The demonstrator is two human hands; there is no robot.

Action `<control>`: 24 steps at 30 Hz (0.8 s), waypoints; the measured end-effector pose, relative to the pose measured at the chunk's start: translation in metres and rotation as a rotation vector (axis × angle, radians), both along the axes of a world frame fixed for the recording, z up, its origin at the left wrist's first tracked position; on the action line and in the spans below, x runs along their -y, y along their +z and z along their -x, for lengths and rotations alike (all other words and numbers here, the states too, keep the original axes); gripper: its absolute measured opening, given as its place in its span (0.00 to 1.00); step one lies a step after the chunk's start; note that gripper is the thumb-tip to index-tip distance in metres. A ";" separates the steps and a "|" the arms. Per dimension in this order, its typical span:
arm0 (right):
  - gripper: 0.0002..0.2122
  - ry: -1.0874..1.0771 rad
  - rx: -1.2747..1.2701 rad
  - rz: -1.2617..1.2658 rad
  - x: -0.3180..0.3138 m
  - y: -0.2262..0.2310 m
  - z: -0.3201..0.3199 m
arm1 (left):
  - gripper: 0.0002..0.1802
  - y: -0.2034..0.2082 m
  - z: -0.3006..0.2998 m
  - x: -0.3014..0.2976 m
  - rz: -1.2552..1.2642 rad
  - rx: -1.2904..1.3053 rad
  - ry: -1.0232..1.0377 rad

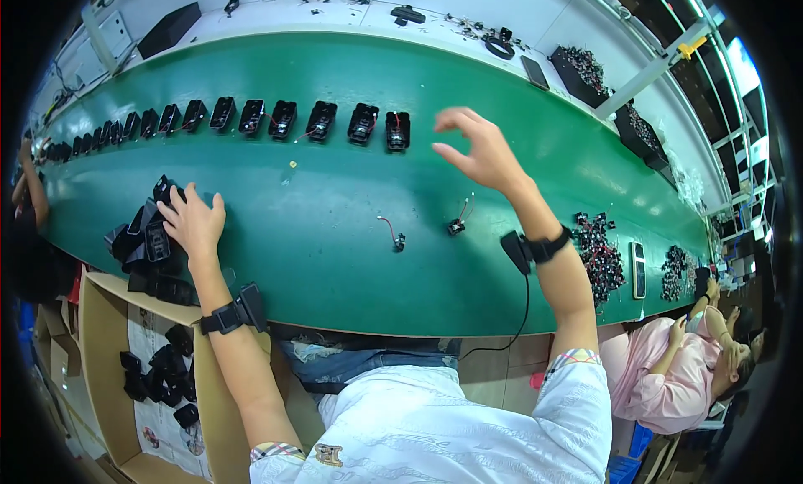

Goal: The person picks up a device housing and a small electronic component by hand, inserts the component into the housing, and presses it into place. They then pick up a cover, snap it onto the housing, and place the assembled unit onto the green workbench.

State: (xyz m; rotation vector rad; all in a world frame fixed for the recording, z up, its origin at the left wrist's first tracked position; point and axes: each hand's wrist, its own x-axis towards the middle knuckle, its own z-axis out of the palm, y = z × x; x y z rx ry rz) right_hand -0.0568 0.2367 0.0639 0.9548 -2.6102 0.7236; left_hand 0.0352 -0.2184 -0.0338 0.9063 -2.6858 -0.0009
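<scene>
Left hand [194, 222]: fingers spread, resting on pile of black housings [146, 245] at bench [335, 258] edge.
Right hand [478, 152]: raised, fingers curled apart, empty, near row of housings [284, 118].

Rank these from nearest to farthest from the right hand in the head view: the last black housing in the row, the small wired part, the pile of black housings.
1. Last black housing, just left of the right hand.
2. Small wired part, below it.
3. Pile of black housings, far left under the left hand.
</scene>
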 end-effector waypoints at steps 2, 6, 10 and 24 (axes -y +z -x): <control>0.12 -0.012 0.120 0.059 -0.028 0.004 -0.030 | 0.32 -0.005 0.002 0.005 -0.005 -0.008 -0.036; 0.06 -0.175 0.232 0.216 -0.059 -0.019 -0.069 | 0.28 -0.005 0.005 -0.022 -0.020 -0.068 -0.192; 0.06 -0.040 0.166 0.188 -0.032 -0.013 -0.046 | 0.24 -0.002 0.014 -0.054 -0.021 -0.159 -0.379; 0.17 -0.028 0.019 -0.454 0.043 -0.063 0.055 | 0.22 -0.012 0.023 -0.128 -0.264 -0.463 -0.744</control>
